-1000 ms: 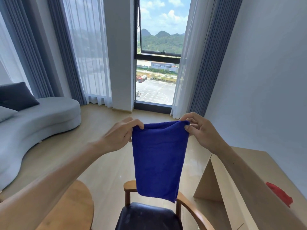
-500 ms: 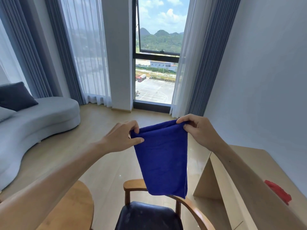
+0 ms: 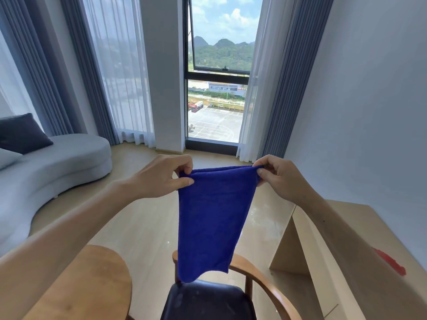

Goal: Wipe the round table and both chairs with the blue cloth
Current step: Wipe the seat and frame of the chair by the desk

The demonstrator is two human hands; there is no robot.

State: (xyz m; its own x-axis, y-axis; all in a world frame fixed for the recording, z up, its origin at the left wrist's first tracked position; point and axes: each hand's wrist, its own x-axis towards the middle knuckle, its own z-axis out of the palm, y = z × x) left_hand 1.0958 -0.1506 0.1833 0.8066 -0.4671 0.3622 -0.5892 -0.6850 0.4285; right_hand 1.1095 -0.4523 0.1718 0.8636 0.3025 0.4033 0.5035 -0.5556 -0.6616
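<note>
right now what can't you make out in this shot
Head view only:
- Second chair: not in view.
- Chair: its backrest middle is hidden behind the blue cloth; the seat front is cut off by the bottom edge.
- Round table: only its far edge shows; the left arm and the bottom edge hide the rest.
- Red thing on the desk: partly behind the right arm, unidentifiable.

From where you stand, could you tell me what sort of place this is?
Probably a high-rise apartment or hotel lounge: a curved grey sofa, floor-length curtains and a tall window overlooking a car park and hills.
</note>
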